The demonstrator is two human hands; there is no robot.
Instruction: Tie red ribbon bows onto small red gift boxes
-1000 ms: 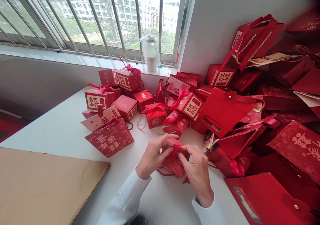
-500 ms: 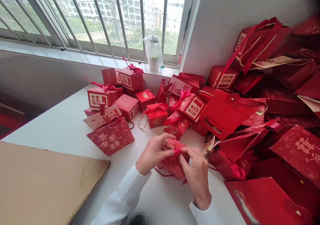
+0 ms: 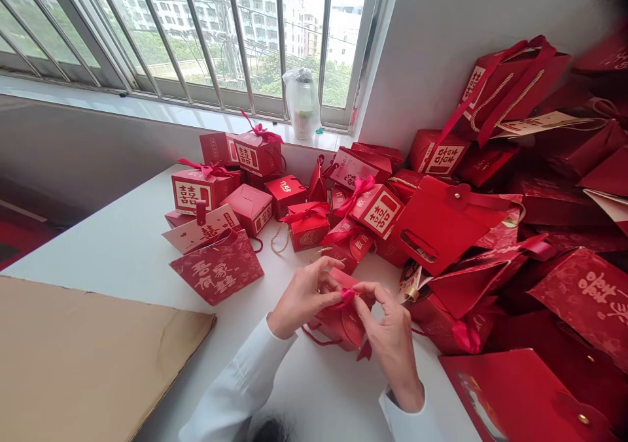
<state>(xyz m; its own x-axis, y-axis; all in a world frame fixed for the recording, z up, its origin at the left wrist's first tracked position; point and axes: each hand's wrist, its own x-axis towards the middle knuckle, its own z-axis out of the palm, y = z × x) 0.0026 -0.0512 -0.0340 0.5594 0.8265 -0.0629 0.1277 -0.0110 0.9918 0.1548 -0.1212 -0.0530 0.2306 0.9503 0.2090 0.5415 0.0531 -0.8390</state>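
Your left hand (image 3: 305, 293) and right hand (image 3: 390, 340) pinch a pink ribbon (image 3: 347, 296) on a red box (image 3: 341, 324), mid-front on the surface (image 3: 294, 383). Red boxes (image 3: 250, 210) crowd the back edge, red bags (image 3: 456, 223) sit just right, and cardboard (image 3: 83, 357) covers the front-left corner.

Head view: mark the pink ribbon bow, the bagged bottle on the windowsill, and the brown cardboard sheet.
Pink ribbon bow (image 3: 347, 296), head view, on its central knot.
Bagged bottle (image 3: 303, 105), head view, on its middle, through the plastic.
Brown cardboard sheet (image 3: 88, 357), head view, on its bare upper face.
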